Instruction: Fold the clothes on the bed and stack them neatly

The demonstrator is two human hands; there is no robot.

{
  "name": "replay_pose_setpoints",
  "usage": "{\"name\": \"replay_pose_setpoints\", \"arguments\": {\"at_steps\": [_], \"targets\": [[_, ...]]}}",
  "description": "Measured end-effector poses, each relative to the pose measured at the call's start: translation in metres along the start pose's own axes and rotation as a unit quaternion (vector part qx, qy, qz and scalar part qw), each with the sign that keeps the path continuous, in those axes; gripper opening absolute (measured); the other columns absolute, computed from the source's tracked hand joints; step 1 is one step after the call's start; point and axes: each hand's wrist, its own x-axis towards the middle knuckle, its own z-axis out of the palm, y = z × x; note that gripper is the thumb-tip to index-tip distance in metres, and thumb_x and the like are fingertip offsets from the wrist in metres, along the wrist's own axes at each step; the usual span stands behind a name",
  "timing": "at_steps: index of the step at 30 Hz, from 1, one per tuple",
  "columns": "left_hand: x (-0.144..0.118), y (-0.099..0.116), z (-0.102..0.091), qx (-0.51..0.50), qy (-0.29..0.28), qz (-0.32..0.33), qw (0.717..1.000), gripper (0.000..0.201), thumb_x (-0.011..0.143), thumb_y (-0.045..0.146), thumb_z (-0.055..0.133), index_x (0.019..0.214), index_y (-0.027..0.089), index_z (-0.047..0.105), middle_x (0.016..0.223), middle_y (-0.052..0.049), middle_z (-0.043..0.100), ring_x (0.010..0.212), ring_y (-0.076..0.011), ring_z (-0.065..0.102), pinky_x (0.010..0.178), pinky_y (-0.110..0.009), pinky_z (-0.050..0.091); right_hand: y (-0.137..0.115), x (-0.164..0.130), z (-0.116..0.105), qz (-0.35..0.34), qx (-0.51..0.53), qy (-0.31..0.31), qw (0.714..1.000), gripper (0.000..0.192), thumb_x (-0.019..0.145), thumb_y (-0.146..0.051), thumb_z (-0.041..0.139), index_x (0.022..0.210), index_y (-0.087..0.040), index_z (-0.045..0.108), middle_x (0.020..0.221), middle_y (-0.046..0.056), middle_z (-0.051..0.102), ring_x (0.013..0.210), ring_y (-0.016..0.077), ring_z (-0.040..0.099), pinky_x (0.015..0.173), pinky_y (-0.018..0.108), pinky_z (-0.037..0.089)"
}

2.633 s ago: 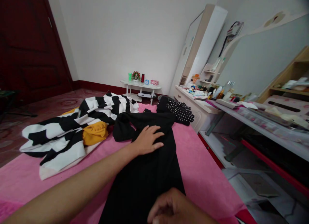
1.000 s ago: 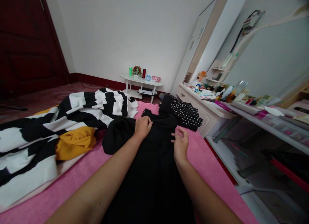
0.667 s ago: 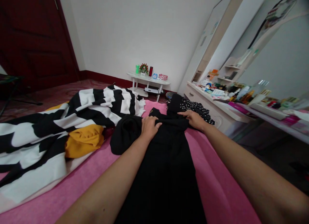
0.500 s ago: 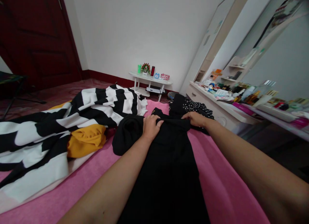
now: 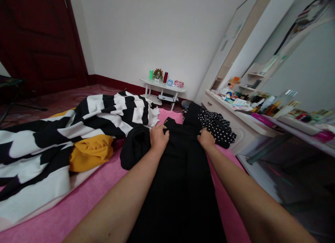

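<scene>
A long black garment (image 5: 183, 180) lies lengthwise in front of me on a pink bed cover (image 5: 96, 197); whether it is trousers or a skirt I cannot tell. My left hand (image 5: 158, 137) is closed on its left edge near the far end, beside a small gold-coloured detail. At the opposite edge, my right hand (image 5: 206, 138) pinches the same cloth, fingers curled. A rolled black cloth bundle (image 5: 136, 145) sits just left of my left hand. Beyond my right hand lies a black garment with white dots (image 5: 216, 124).
Black-and-white striped fabric (image 5: 104, 113) spreads over the left side, with a mustard-yellow cloth (image 5: 91, 152) against it. A dresser (image 5: 225, 113) crowded with bottles stands at right. Near the far wall is a small white table (image 5: 162, 85). A dark red door (image 5: 44, 44) is at far left.
My right hand has moved slightly left and nearer to me along the black garment's edge. The garment's far end now lies flatter, and more of the dotted cloth shows.
</scene>
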Motion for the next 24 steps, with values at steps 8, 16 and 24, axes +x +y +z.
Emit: {"name": "replay_pose_setpoints", "arguments": {"at_steps": [8,16,24], "targets": [[-0.008,0.01,-0.011,-0.121,-0.032,0.239,0.963,0.022,0.086,0.016,0.046,0.096,0.023,0.064,0.097,-0.003,0.065,0.097,-0.0183,0.057,0.089,-0.032,0.042,-0.011,-0.049,-0.005,-0.269,0.156,0.123,0.943,0.038,0.088,-0.029,0.039,0.123,-0.017,0.05,0.114,0.01,0.062,0.105,0.0212,0.057,0.092,0.035,0.041],[-0.013,0.005,0.004,0.034,-0.243,0.236,0.94,0.048,0.094,0.044,0.033,0.13,0.018,0.051,0.139,-0.007,0.048,0.13,-0.0213,0.04,0.111,-0.04,0.025,-0.005,-0.044,0.036,-0.255,0.016,-0.127,0.958,0.062,0.094,-0.052,0.017,0.146,-0.02,0.024,0.154,0.004,0.02,0.141,0.0202,0.015,0.113,0.046,0.011],[-0.024,0.008,-0.001,0.094,-0.264,0.243,0.928,0.055,0.094,0.047,0.028,0.143,0.023,0.033,0.152,-0.005,0.025,0.14,-0.023,0.021,0.114,-0.041,0.015,-0.01,-0.071,0.019,-0.174,0.037,-0.191,0.966,0.062,0.094,-0.052,0.018,0.149,-0.022,0.015,0.156,0.002,0.003,0.143,0.0208,-0.003,0.113,0.048,0.005]]}}
